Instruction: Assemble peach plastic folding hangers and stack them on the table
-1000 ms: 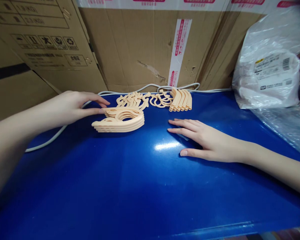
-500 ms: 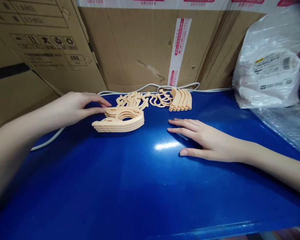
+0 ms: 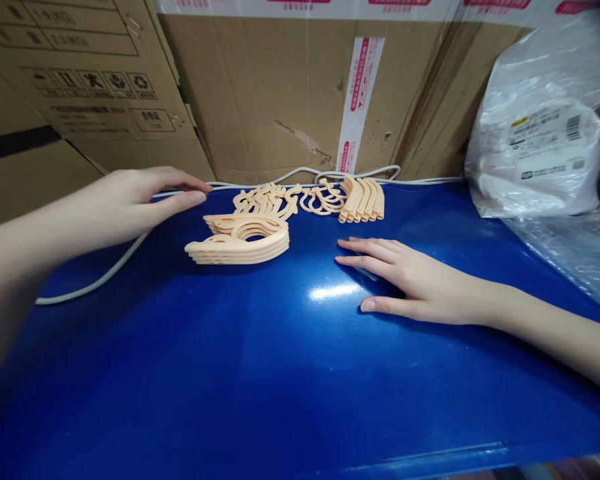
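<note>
A neat stack of peach plastic hanger pieces [image 3: 240, 253], each with a curved edge and an opening, lies left of the middle of the blue table. My left hand [image 3: 150, 197] hovers just behind and left of the stack, apart from it, holding nothing, its thumb and fingers stretched out. Behind the stack is a pile of thin curved pieces [image 3: 265, 200]. Several hooks [image 3: 321, 200] lie to its right, beside a row of curved hanger arms [image 3: 363, 200]. My right hand [image 3: 405, 277] rests flat on the table with fingers spread, in front of the arms, touching no piece.
Cardboard boxes [image 3: 270, 93] wall off the back and left. A white cable [image 3: 100, 283] runs along the table's rear and bends toward the left front. At the back right sits a clear plastic bag [image 3: 540, 153] with a label. The blue table [image 3: 280, 373] has a front edge below.
My left hand has let go of the stacked hanger pieces and moved up and slightly left. The stack and my right hand have stayed in place.
</note>
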`<state>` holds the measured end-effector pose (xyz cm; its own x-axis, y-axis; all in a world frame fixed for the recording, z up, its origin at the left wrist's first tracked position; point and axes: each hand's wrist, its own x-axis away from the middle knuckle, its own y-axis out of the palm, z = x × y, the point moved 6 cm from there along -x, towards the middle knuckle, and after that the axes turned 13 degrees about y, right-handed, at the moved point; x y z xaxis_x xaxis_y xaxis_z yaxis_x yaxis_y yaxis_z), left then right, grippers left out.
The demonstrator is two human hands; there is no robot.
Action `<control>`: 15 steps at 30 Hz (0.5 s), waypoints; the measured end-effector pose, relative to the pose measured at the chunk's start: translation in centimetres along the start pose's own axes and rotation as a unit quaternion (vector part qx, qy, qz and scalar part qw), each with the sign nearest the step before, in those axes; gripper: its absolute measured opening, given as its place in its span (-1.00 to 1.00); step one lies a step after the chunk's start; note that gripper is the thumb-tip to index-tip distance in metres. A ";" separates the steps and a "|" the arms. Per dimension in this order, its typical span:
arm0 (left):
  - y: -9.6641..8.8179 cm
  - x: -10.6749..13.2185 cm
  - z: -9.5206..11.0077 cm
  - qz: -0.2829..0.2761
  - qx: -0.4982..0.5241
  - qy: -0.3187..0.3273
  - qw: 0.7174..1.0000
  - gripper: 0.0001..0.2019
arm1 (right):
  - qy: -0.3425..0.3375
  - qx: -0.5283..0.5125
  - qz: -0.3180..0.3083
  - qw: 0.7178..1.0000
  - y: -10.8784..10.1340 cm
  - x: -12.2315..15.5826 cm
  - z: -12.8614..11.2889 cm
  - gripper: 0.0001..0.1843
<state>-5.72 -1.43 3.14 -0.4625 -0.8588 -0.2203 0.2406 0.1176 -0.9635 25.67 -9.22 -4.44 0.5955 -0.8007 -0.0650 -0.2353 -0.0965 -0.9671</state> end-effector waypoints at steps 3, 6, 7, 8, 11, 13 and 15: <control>0.4 0.0 0.2 -0.008 0.009 0.015 1.000 -0.31 | -0.001 0.006 -0.003 1.000 0.1 -0.1 0.0 -0.29; 0.4 -0.2 0.7 0.000 0.011 0.037 0.999 -0.32 | 0.002 0.016 -0.008 1.000 0.1 -0.1 0.0 -0.28; 0.4 -0.2 1.2 0.011 0.007 0.047 0.999 -0.33 | 0.003 0.018 -0.009 1.000 0.1 -0.1 0.0 -0.28; 0.3 -0.2 1.8 0.025 0.001 0.062 0.998 -0.34 | 0.003 0.018 -0.010 1.000 0.1 -0.1 0.0 -0.27; 0.5 0.2 5.0 0.059 -0.020 0.148 0.987 -0.38 | 0.001 0.015 -0.010 1.000 0.0 0.0 0.1 -0.28; 1.3 0.9 7.8 0.067 -0.006 0.213 0.975 -0.45 | -0.001 0.014 -0.008 1.000 0.0 0.0 0.1 -0.28; 2.8 1.9 10.5 0.049 0.013 0.261 0.964 -0.49 | -0.002 0.016 -0.007 1.000 0.0 0.0 0.1 -0.28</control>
<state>3.03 -7.97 1.64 -0.8015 -0.4747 -0.3637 0.3240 0.1666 -0.9313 25.77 -9.13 -4.50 0.6021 -0.7967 -0.0524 -0.2024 -0.0888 -0.9753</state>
